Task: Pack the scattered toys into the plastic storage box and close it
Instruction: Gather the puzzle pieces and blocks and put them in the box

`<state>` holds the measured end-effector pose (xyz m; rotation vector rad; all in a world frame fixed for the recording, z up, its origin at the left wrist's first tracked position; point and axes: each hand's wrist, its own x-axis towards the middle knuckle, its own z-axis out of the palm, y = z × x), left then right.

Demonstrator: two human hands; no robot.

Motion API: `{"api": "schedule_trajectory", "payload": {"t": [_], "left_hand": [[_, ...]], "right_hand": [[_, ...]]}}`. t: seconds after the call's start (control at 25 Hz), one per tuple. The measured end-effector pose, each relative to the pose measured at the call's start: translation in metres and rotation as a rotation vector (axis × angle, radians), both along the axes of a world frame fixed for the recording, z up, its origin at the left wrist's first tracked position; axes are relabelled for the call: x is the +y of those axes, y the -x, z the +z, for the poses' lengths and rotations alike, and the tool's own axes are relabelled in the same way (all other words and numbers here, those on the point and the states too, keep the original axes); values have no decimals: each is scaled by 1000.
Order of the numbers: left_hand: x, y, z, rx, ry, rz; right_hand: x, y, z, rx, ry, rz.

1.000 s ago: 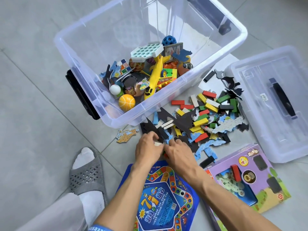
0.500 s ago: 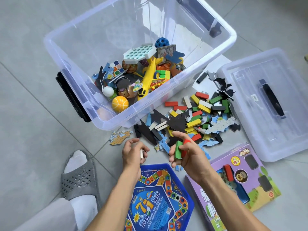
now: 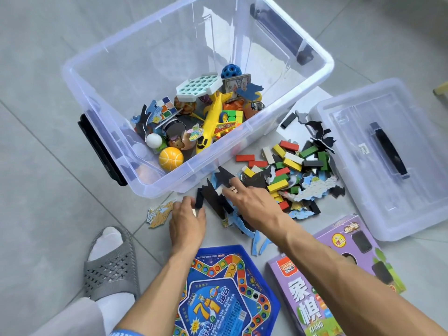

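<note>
Here, a dark flat piece (image 3: 199,198) is pinched in the left hand (image 3: 186,223), while the right hand (image 3: 252,202) is spread flat, fingers wide, over the scattered pile (image 3: 288,175) on the floor beside the open storage box (image 3: 135,66). Thin pieces could be dropped if too many are scooped together.

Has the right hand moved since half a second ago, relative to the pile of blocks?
Yes. The right hand has gone from lifted near the blue game board forward to the pile of blocks, fingers spread on the black pieces by the storage box.
</note>
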<state>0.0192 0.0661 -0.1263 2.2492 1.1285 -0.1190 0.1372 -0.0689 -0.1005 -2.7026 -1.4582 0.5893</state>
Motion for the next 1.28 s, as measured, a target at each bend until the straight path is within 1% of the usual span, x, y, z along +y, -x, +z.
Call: {"api": "schedule_trajectory", "payload": {"t": [0.04, 0.08, 0.12, 0.16, 0.2, 0.24, 0.28, 0.32, 0.4, 0.44, 0.48, 0.52, 0.6, 0.68, 0.76, 0.84, 0.88, 0.92, 0.96, 1.04, 1.08, 1.12, 1.16, 1.24, 1.28], "left_hand": [[1, -2, -1, -20, -2, 20], [3, -6, 0, -26, 31, 75], [3, -9, 1, -51, 85, 165], [3, -11, 4, -95, 179, 274], [1, -10, 6, -176, 306, 369], [0, -8, 9, -287, 465, 436], [-3, -4, 12, -388, 615, 448], [-5, -1, 18, -470, 765, 436], [-11, 2, 31, -589, 1078, 456], [-14, 0, 38, -627, 1237, 492], [-17, -4, 43, -645, 1372, 531], [-20, -7, 45, -643, 1469, 565], [-30, -15, 48, -606, 1571, 608], [-41, -21, 47, -616, 1647, 681], [-51, -25, 44, -620, 1714, 768], [-63, -26, 41, -576, 1778, 790], [-67, -26, 39, -525, 1773, 798], [-70, -25, 37, -478, 1733, 810], [-70, -23, 34, -443, 1676, 827], [-63, -20, 28, -429, 1585, 847], [-58, -18, 26, -419, 1506, 831], [-52, -19, 25, -380, 1362, 783], [-46, -22, 26, -299, 1152, 695], [-35, -28, 26, -103, 580, 419], [-30, -31, 26, -63, 338, 248]], "right_hand": [[4, 1, -3, -14, 27, -3], [4, 3, -5, -9, 10, -34], [2, 5, -6, 32, -51, -102], [-3, 7, -5, 147, -165, -224], [-9, 9, -4, 335, -307, -398], [-17, 12, -1, 584, -456, -606], [-25, 16, 5, 871, -600, -797], [-34, 20, 13, 1128, -728, -942], [-55, 33, 25, 1517, -967, -1085], [-63, 38, 28, 1648, -1052, -1108], [-70, 41, 29, 1731, -1102, -1131], [-75, 43, 29, 1782, -1130, -1162], [-83, 43, 29, 1849, -1166, -1211], [-86, 41, 30, 1883, -1168, -1240], [-81, 41, 30, 1857, -1112, -1298], [-72, 44, 22, 1767, -956, -1447], [-67, 47, 18, 1701, -860, -1525], [-64, 50, 12, 1649, -788, -1583], [-62, 53, 7, 1629, -760, -1614], [-62, 57, 1, 1583, -778, -1640], [-63, 57, 0, 1472, -763, -1622], [-64, 57, 0, 1280, -710, -1546], [-63, 55, -1, 1030, -624, -1414], [-55, 49, -5, 532, -431, -1012], [-47, 44, -6, 336, -338, -798]]}}
